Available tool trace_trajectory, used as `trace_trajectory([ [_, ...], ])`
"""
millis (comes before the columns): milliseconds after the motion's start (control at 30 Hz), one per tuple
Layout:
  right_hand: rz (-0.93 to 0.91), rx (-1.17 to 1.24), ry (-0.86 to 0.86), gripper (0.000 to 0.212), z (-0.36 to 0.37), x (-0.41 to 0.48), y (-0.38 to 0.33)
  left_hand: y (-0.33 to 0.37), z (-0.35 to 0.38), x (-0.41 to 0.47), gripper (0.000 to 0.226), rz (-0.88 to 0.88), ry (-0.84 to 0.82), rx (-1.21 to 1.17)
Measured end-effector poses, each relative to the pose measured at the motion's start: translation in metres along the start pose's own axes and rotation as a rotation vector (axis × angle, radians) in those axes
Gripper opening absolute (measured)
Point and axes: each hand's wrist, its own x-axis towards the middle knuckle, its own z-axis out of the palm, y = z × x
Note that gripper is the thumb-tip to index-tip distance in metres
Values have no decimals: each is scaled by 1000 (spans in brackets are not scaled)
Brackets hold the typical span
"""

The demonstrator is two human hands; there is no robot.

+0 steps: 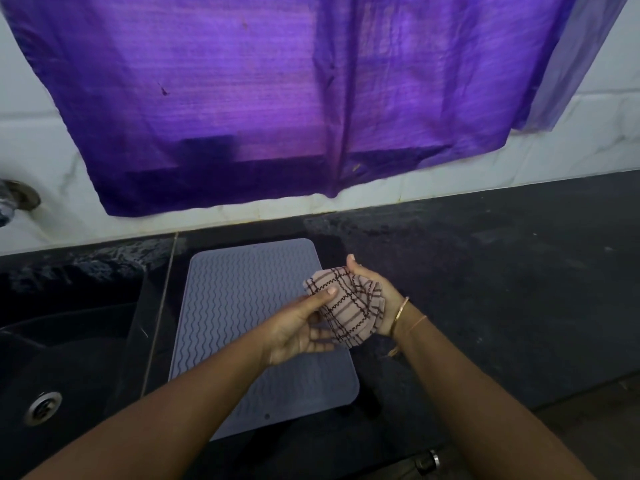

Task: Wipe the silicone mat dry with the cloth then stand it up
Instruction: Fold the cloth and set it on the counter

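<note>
A grey silicone mat [235,306] with wavy ridges lies flat on the black counter, just right of the sink. A bunched beige cloth [346,306] with dark brown checks is held above the mat's right edge. My left hand [298,330] grips the cloth from the left, thumb on top. My right hand [374,289] cups it from behind and the right, with bangles on the wrist. The cloth hangs above the mat; whether it touches the mat is hidden.
A black sink [65,358] with a metal drain [44,407] sits at the left. A tap [14,199] juts from the white tiled wall. A purple curtain [277,98] hangs over the wall behind. The dark counter [502,289] stretches to the right, wet near the wall.
</note>
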Motion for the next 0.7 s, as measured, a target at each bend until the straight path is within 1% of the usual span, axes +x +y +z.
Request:
trace_trajectory([
  [67, 20, -41, 6, 67, -3, 1, -3, -2, 2, 2, 51, -3, 16, 11],
  [133, 15, -87, -29, 67, -7, -3, -8, -5, 5, 6, 40, 8, 59, 29],
  [167, 7, -127, -72, 61, -8, -7, -11, -6, 6, 8, 37, 17, 88, 39],
  [200, -8, -158, -107, 50, -9, -11, -15, -6, 7, 10, 36, 26, 120, 47],
  [233, -23, -189, -138, 32, -14, -14, -16, -7, 7, 13, 36, 36, 151, 54],
  [267, -48, -219, -134, 27, -17, -17, -18, -7, 7, 15, 36, 45, 180, 67],
  [333, -63, -312, -16, 70, -30, -11, -17, -6, 7, 19, 35, 69, 218, 106],
  [367, -65, -365, 44, 79, -33, -9, -17, -6, 7, 22, 34, 82, 237, 131],
  [433, -82, -419, 134, 80, -35, -8, -14, -7, 9, 27, 31, 109, 263, 165],
  [500, -97, -392, 195, 72, -38, -8, -10, -8, 13, 31, 33, 123, 261, 148],
  [567, -67, -344, 265, 59, -45, -6, -3, -9, 16, 35, 32, 109, 253, 117],
  [633, 70, -301, 264, 41, -53, -6, 5, -10, 19, 39, 33, 60, 228, 85],
  [700, 185, -228, 230, 34, -62, -10, 9, -9, 21, 45, 35, -14, 175, 58],
])
